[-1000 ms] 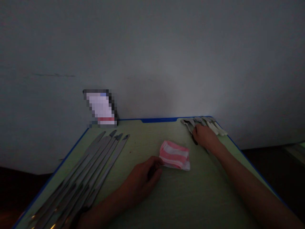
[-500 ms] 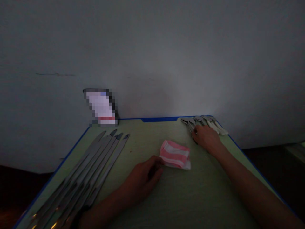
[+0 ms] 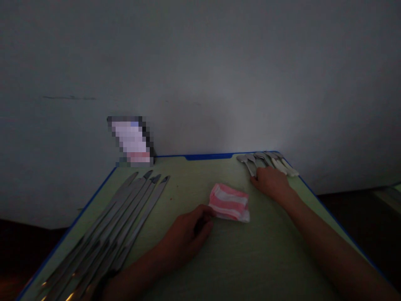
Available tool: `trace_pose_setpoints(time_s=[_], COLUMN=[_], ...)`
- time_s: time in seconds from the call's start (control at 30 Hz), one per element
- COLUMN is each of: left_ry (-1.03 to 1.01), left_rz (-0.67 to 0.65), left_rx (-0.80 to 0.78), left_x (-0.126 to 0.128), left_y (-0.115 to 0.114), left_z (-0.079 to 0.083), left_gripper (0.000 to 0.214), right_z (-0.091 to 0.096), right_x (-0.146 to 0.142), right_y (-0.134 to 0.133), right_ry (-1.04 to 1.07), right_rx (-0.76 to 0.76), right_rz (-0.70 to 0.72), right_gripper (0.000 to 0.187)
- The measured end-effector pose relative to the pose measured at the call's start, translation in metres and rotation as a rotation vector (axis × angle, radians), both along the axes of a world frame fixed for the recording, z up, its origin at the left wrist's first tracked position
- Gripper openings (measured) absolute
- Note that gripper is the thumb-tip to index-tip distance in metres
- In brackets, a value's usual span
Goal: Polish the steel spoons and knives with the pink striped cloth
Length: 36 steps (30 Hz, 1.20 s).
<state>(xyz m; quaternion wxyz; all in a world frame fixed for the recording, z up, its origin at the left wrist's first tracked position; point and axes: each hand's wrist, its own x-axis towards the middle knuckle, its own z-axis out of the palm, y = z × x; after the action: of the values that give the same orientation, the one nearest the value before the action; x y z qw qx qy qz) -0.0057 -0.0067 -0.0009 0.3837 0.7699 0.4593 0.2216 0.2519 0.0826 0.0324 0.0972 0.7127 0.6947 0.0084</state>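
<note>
On the light table lies a folded pink-and-white striped cloth [image 3: 229, 202]. My left hand [image 3: 191, 230] rests at the cloth's left corner, fingertips touching it, with a gap between its thumb and bent fingers. At the far right, my right hand [image 3: 271, 182] is closed around the handle of the leftmost spoon [image 3: 246, 163]. That spoon's bowl points to the wall, and my fingers hide its lower handle. Several more spoons [image 3: 260, 156] lie beside it in a row, some with pale handles [image 3: 280, 166].
Several long table knives [image 3: 138, 205] lie side by side along the left of the table. A phone-like device with a blurred screen [image 3: 130, 140] leans on the wall [image 3: 200, 75] at the back left. Blue trim [image 3: 209, 157] borders the table [image 3: 188, 184].
The leftmost spoon has turned so its bowl faces up, lying more in line with the others, and my right fingers have drawn closer together. My left hand and the cloth stay put.
</note>
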Motion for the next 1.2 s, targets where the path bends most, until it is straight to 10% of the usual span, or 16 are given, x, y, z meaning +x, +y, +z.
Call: trace_pose_setpoints(time_s=[0.4,0.67,0.8,1.2], left_ry=[0.030,0.347,0.665,1.071], left_rz=[-0.015,-0.028,-0.092,0.269], left_rx=[0.026,0.123,0.132,0.106], left_x=[-0.001,0.004,-0.018,-0.095], left_y=[0.000,0.001,0.009,0.041], left_z=[-0.002,0.009,0.027,0.060], left_gripper=[0.015,0.010,0.015,0.037], right_z=[0.000,0.009,-0.018,-0.046], right_x=[-0.004,-0.049,-0.072,-0.074], right_y=[-0.002,-0.033,-0.046,-0.044], right_ry=[0.031,0.439,0.388,0.435], right_rx=[0.068,0.168,0.105,0.261], right_rz=[0.007,0.460,0.558,0.573], right_gripper=[0.035,0.027,0.028,0.027])
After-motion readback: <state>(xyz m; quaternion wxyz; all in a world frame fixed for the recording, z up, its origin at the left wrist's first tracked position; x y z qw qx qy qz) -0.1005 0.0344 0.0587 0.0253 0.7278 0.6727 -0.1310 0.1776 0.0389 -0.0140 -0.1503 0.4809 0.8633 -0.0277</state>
